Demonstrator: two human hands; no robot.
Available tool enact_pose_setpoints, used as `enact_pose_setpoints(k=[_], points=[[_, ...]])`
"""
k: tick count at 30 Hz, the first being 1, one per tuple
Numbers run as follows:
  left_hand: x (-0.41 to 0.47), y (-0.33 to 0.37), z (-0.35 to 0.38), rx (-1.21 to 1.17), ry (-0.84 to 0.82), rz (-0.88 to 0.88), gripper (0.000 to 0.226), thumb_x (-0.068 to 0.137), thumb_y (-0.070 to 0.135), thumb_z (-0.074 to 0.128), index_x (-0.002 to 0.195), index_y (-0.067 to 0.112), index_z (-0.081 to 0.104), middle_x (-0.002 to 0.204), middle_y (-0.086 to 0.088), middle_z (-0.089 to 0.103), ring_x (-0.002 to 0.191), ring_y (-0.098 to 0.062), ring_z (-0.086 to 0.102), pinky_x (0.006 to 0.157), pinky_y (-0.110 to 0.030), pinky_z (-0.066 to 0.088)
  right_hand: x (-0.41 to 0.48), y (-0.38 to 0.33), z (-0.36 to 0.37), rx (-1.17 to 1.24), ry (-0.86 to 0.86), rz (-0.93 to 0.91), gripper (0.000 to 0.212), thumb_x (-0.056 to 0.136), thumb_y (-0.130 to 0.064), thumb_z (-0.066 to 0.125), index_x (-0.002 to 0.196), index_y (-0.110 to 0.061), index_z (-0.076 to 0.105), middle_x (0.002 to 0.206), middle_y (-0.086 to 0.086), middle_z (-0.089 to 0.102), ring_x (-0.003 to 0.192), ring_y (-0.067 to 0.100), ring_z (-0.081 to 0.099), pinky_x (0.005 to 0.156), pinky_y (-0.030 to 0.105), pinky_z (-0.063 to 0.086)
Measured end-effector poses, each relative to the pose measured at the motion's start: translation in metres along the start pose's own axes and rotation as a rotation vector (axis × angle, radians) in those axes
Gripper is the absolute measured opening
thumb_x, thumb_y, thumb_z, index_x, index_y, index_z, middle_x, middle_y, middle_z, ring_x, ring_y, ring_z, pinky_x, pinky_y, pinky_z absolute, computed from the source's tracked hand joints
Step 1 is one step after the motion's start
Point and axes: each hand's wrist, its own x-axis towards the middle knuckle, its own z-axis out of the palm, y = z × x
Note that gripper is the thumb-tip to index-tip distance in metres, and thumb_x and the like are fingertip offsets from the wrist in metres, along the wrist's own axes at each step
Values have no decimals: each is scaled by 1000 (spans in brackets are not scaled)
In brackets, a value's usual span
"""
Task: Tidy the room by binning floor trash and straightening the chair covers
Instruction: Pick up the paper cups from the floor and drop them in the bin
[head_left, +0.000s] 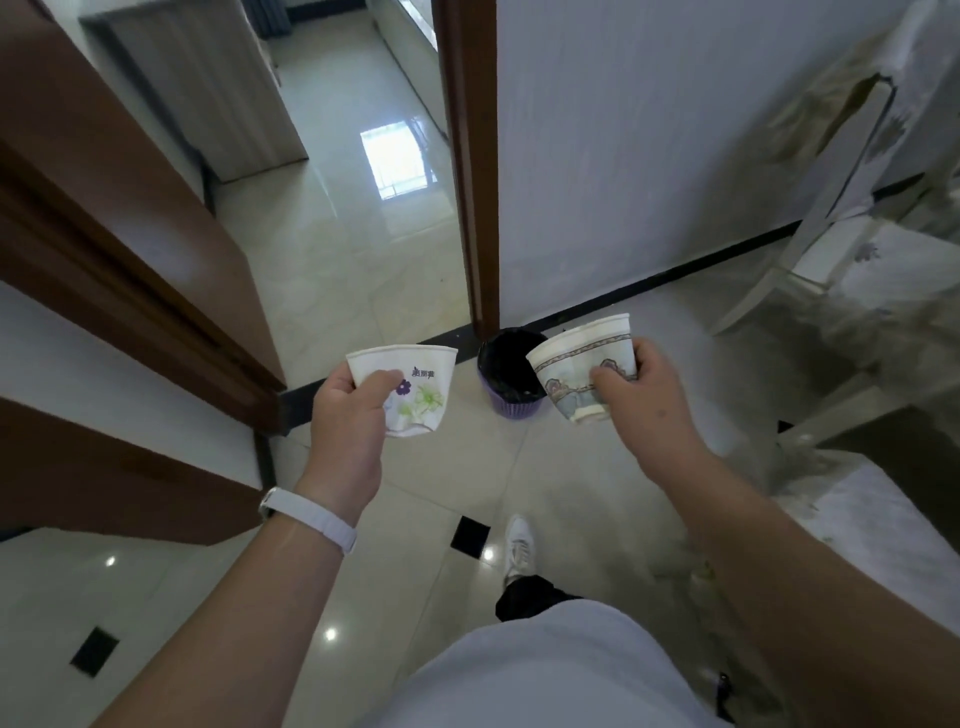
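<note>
Left hand (345, 415), fingers (379, 379) curled round flowered cup (421, 400); right hand (649, 400) likewise round patterned cup (571, 364); bin (511, 408) beyond.

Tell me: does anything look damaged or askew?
Both cups are crushed: the white flower-printed paper cup in the left hand and the blue-patterned paper cup in the right hand. The pale chair cover at right seems rumpled.

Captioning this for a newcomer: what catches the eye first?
Two squashed paper cups held out mid-frame: the flowered cup in the left hand, the patterned cup in the right hand. Between them, by the door frame, stands a purple bin with a black liner.
</note>
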Motion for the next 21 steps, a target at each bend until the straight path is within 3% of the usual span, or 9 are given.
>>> enact_pose_setpoints(k=[4, 9, 16, 21], points=[[49, 22, 32, 54, -7, -16, 13, 89, -1, 61, 93, 10, 67, 86, -10, 74, 83, -28, 70, 84, -56, 55, 53, -16, 13, 20, -11, 23, 18, 88, -9, 59, 92, -26, 58, 88, -4, 66, 76, 10, 65, 55, 16, 46], [108, 43, 72, 82, -37, -6, 14, 88, 1, 61, 89, 13, 68, 88, -12, 74, 89, -36, 71, 83, -62, 54, 117, -37, 17, 45, 2, 44, 17, 89, -8, 58, 101, -21, 59, 91, -3, 67, 77, 9, 66, 51, 11, 45], [181, 58, 97, 145, -109, -21, 13, 89, 2, 62, 93, 12, 69, 86, -9, 76, 83, -30, 72, 73, -46, 58, 173, -43, 36, 17, 46, 86, 19, 87, -8, 59, 92, -27, 58, 89, -2, 68, 78, 13, 67, 57, 21, 49], [248, 60, 115, 165, -182, -74, 15, 89, 0, 61, 93, 12, 67, 84, -8, 75, 81, -28, 73, 72, -45, 58, 213, -40, 69, -41, 114, 144, 15, 88, -12, 57, 96, -25, 58, 88, -6, 67, 76, 9, 66, 58, 20, 47]])
